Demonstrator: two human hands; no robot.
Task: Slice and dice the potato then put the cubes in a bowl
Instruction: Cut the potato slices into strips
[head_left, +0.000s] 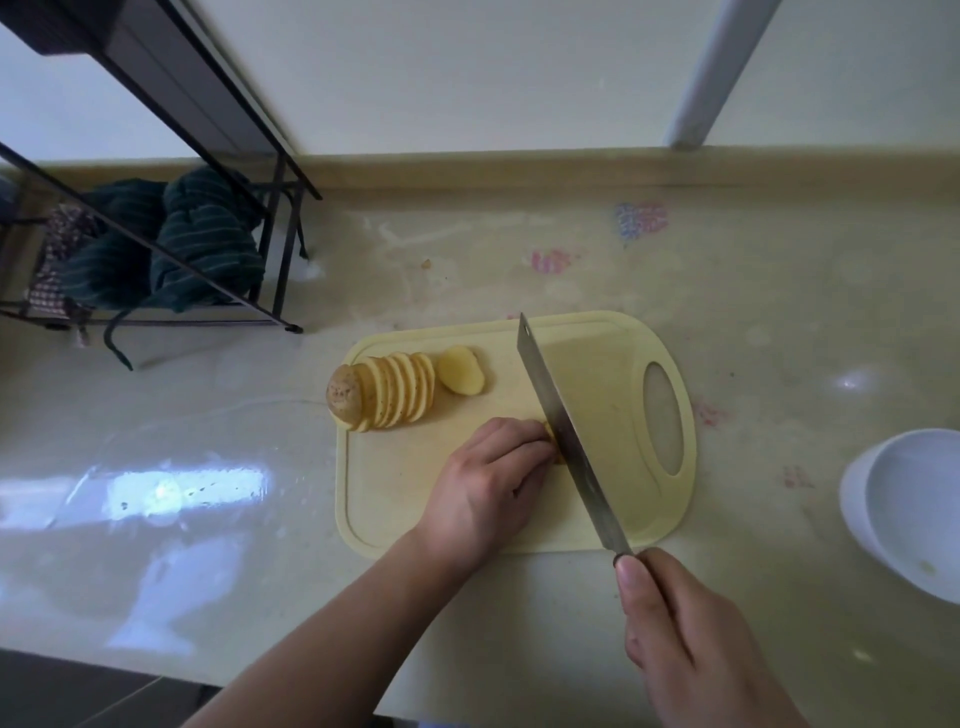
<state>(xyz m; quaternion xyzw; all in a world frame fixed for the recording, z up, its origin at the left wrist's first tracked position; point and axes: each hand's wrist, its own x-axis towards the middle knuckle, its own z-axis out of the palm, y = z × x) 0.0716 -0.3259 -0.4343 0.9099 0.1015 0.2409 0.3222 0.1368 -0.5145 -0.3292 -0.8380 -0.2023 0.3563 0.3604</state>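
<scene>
Evidently the slicing is done and the dicing has only just begun. On the pale yellow cutting board (613, 374), a fanned row of potato slices (387, 391) leans at its far left corner, with the skin-covered end piece at the outer end of the row and one loose slice (460, 370) lying flat just beside it, toward the board's middle. Nearer the board's front edge, the left hand (485, 488) curls its fingers down over a small stack of slices (551, 434), pinning it to the board; only a sliver of yellow shows past the knuckles, so how many slices sit there cannot be told. The knife (566, 441), a broad cleaver, stands edge-down right against those knuckles, running diagonally from the board's far edge to its front right corner. The right hand (691, 644), just off the board's front edge, wraps the handle with its thumb laid along the top.

No cubes are visible yet. The white bowl (909, 509) waits well to the right of the board, and what shows of it looks bare.

By my reading, the next move calls for a straight downward press through the stack, then a small retreat of the left fingertips before each further cut. Those knuckles are very close to the blade, so they should stay tucked.
</scene>
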